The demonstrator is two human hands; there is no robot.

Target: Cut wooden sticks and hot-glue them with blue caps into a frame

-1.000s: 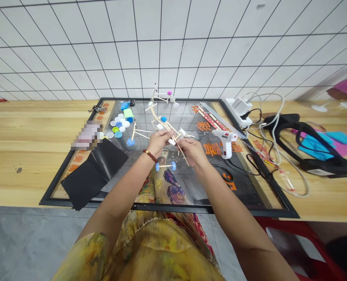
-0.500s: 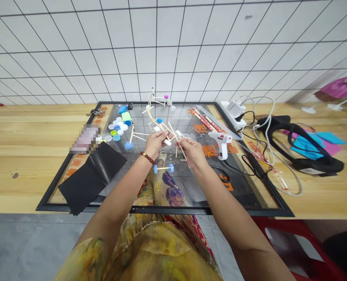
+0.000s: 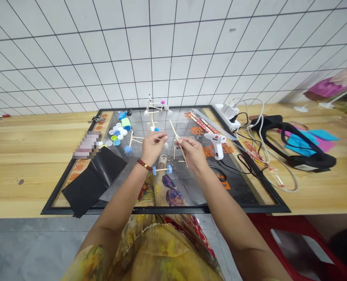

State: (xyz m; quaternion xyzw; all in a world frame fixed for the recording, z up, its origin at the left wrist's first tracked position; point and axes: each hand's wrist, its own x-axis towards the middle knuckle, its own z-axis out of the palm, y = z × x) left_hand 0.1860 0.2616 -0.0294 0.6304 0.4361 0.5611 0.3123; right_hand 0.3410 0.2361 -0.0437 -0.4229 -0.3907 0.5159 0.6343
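Near the frame's centre, the right hand (image 3: 192,153) clamps its grip on a thin wooden stick (image 3: 173,127). The left hand (image 3: 153,147) is just left; whether its grip holds anything cannot be told. A glue gun (image 3: 218,147) sits right of centre.

2 hands (image 3: 153,149) (image 3: 191,152), 1 glue gun (image 3: 217,145), 1 pwr strip (image 3: 234,125)

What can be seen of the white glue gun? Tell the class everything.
The glue gun is mostly white, with small red marks on its body, and looks like plastic. The body lies roughly crosswise; the handle reaches toward the wearer. It rests on the glass panel, to the right of the right hand, beside orange lettering. A black cord leads from the handle's base. No hand touches it. Whether it is switched on cannot be told.
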